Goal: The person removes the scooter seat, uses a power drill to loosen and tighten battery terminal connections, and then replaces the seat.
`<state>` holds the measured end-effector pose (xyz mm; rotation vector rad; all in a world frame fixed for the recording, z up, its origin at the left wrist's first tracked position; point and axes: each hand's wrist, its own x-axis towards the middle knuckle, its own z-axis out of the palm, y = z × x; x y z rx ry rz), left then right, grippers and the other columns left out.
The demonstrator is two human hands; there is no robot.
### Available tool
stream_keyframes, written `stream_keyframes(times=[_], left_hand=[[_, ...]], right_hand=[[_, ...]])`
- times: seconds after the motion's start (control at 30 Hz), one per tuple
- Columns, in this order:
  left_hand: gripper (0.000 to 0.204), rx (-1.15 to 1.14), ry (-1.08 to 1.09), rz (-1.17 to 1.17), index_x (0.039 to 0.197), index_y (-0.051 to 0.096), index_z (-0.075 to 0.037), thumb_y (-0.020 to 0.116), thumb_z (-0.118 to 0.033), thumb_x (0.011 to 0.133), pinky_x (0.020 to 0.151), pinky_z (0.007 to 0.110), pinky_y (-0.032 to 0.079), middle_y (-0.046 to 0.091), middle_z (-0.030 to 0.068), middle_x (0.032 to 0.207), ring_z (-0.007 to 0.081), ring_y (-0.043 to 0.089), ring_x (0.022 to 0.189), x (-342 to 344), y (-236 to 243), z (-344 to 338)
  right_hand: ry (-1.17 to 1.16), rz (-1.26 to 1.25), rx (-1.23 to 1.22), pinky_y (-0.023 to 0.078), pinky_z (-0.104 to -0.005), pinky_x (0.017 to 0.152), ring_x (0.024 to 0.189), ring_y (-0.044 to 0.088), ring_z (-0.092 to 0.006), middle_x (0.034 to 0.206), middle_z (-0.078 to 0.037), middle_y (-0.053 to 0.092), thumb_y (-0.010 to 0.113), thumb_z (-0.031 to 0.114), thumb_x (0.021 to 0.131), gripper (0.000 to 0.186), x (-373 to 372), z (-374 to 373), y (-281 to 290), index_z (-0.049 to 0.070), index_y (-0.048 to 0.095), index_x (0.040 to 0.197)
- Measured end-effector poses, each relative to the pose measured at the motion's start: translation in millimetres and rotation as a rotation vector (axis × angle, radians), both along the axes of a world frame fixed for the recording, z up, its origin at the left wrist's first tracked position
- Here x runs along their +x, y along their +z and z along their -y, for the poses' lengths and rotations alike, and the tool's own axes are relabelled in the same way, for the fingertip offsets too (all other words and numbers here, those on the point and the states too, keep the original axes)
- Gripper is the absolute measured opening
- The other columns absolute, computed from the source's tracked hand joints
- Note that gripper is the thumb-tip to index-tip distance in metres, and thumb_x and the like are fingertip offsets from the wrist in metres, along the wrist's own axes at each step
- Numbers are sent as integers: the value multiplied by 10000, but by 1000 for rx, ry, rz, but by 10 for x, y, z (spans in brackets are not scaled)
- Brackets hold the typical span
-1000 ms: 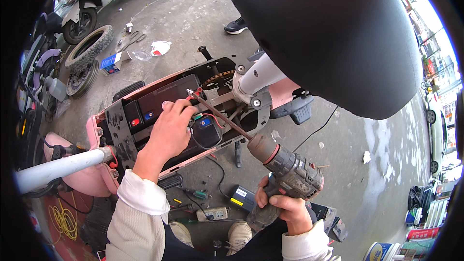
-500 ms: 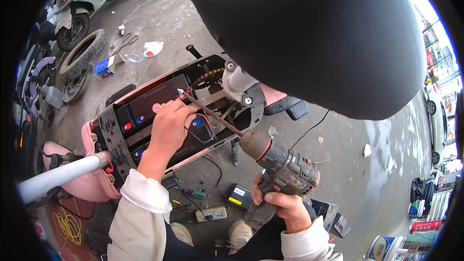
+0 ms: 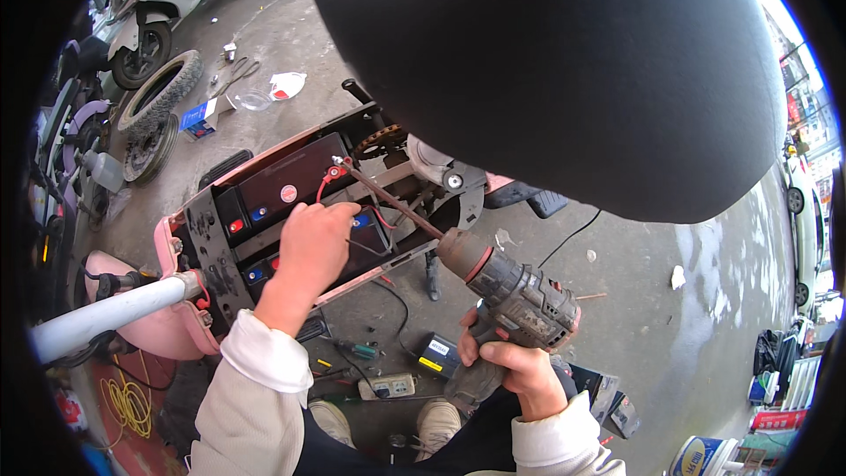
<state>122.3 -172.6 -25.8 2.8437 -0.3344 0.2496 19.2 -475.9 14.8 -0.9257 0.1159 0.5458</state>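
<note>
My right hand (image 3: pixel 524 375) is wrapped round the handle of a worn cordless drill (image 3: pixel 520 300). Its long rusty bit (image 3: pixel 397 194) points up and left, with a small silver bolt (image 3: pixel 338 160) at the tip beside a red cable terminal (image 3: pixel 337 173). Below that terminal, my left hand (image 3: pixel 313 242) is closed, fingers bent together, where a red wire (image 3: pixel 319 192) runs in under it. Dark batteries (image 3: pixel 291 167) with red and blue terminals lie in the open pink scooter frame (image 3: pixel 264 154). The left fingertips are partly hidden.
A large black seat (image 3: pixel 564 62) overhangs the frame at upper right. A pale tube (image 3: pixel 115 311) juts in from the left. On the floor are a power strip (image 3: pixel 388 386), a black box (image 3: pixel 438 354), a screwdriver (image 3: pixel 357 349) and tyres (image 3: pixel 159 92). A scooter (image 3: pixel 145 13) stands behind.
My left hand has drawn back from the terminal toward me, uncovering the terminal and a length of red wire. The drill stays nearly in place, its tip still by the terminal.
</note>
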Motion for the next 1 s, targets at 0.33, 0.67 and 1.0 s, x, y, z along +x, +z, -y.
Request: stream_keyframes(times=[0.33,0.67,1.0], left_hand=[[266,-124,9,203,1044,760,-72,801,-34,784,1031,413,508,625,142,1349,299,637,1110,-313,174,-322],[341,-1063,481,-581,1242,658,47,706,-131,955,604,299,528,721,84,820,120,647,669,-172,207,-61],[346,-762,182,-302,1185,709,22,787,-99,870,825,337,577,789,181,975,263,764,879,-26,-1,-167]], right_hand=[[-20,46,-128,532,-378,781,830,656,-238,949,-120,680,742,50,782,530,-136,94,-32,-50,615,1286],[-87,43,-234,522,-381,786,810,637,-245,847,-136,658,729,83,766,507,-122,-9,21,-62,591,1232],[-36,45,-277,522,-387,800,819,641,-248,860,-133,667,739,78,762,521,-127,1,0,-59,597,1244]])
